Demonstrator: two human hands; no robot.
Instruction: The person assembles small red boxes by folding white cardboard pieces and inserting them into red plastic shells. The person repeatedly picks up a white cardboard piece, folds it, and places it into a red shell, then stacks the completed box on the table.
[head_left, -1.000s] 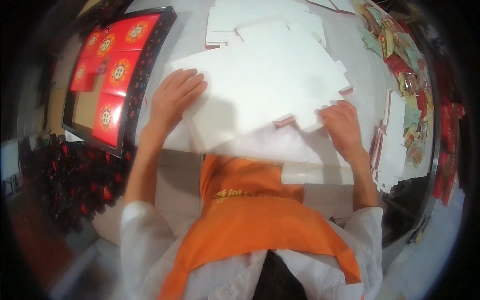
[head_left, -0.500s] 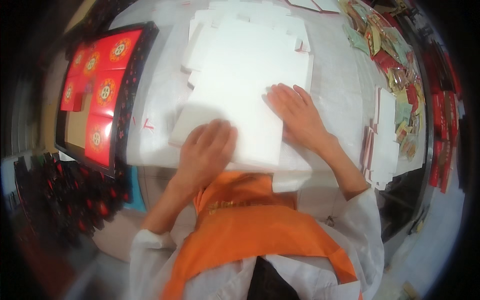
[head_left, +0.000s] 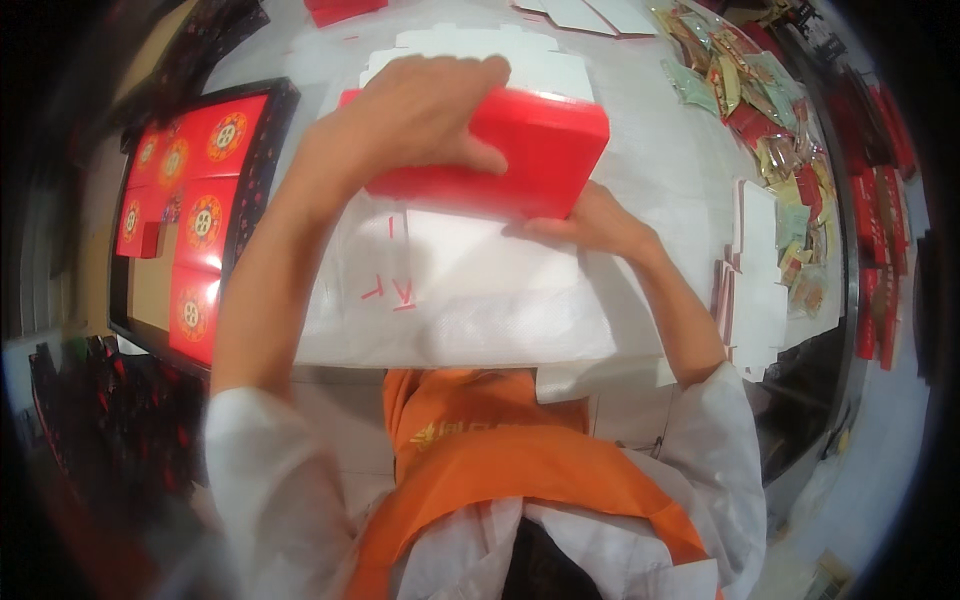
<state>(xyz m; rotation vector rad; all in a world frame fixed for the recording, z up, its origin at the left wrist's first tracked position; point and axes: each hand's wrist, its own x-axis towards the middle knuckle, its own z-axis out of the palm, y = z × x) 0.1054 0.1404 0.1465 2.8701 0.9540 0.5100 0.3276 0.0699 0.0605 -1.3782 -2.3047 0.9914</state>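
Observation:
A red cardboard box (head_left: 545,150) is tilted up over the table between my two hands, its broad red face turned toward me. My left hand (head_left: 425,110) is closed on its upper left part, thumb across the red face. At the lower right corner my right hand (head_left: 600,222) is closed on it, the thumb along the bottom edge and the other fingers partly hidden. Behind the box lie flat white cardboard blanks (head_left: 490,45) with cut tabs, partly covered by the box and my left hand.
To the left, a dark-rimmed tray (head_left: 283,125) holds several red boxes (head_left: 205,220) with round gold emblems. A red piece (head_left: 343,8) lies at the far edge. On the right are a pile of small packets (head_left: 775,130) and white cardboard (head_left: 757,285). Red marks show on the table cover (head_left: 480,325).
My hands, which lay on the white cardboard, now hold a tilted red box. My left hand has moved farther away and up. A red piece has come into view at the far edge.

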